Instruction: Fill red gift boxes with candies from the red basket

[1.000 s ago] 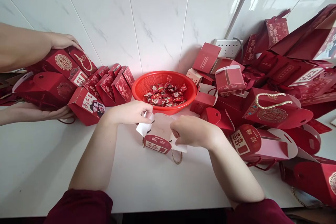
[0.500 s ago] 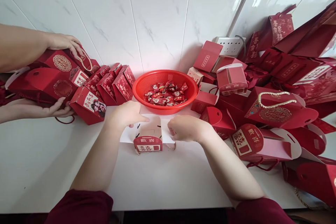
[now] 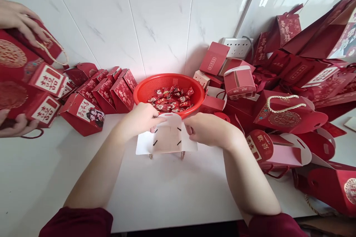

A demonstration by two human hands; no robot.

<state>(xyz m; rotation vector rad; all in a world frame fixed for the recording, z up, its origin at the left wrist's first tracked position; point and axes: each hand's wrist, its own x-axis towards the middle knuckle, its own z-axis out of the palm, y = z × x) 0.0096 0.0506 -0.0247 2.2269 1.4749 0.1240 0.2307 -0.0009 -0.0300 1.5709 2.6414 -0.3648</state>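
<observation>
An unfolded candy gift box (image 3: 167, 139) lies between my hands, its pale inside facing up. Dark cord ends show at the four corners of its base, and twisted gold cord hangs below the front edge. My left hand (image 3: 144, 119) is closed at the upper left of the box, thumb and forefinger at its flaps. On the right side, my right hand (image 3: 207, 129) has its fingers curled at the edge of the flap. Just behind stands a red plastic basket (image 3: 139, 98) holding wrapped candies (image 3: 172, 100).
Several folded red boxes (image 3: 101, 90) stand in a row on the left. Another person's hands (image 3: 20, 18) hold larger red boxes (image 3: 13, 70) at the far left. A heap of red gift boxes (image 3: 289, 114) fills the right side, near a white power strip (image 3: 236, 47).
The box's printed front panel, upright before, has folded down out of sight, and the rear flap now shows. The other person's boxes have risen and moved left in view.
</observation>
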